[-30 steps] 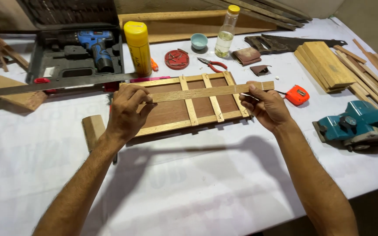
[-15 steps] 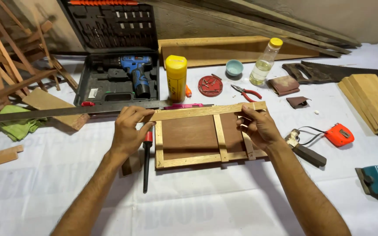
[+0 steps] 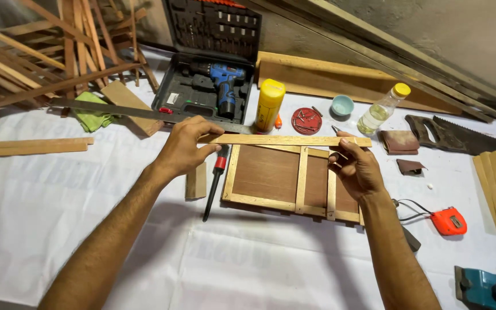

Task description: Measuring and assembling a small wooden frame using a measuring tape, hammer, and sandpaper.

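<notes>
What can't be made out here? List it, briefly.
Head view only:
- Blue power tool: cut off by the bottom right corner.
- Wood slat: its left end is under the left hand.
- Right hand: its fingers hide part of the wooden panel.
- Red dish: contents too small to identify.

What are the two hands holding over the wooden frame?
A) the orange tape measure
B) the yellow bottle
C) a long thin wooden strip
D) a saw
C: the left hand and the right hand each grip one end of a long wooden strip laid across the top edge of the wooden frame.
</notes>
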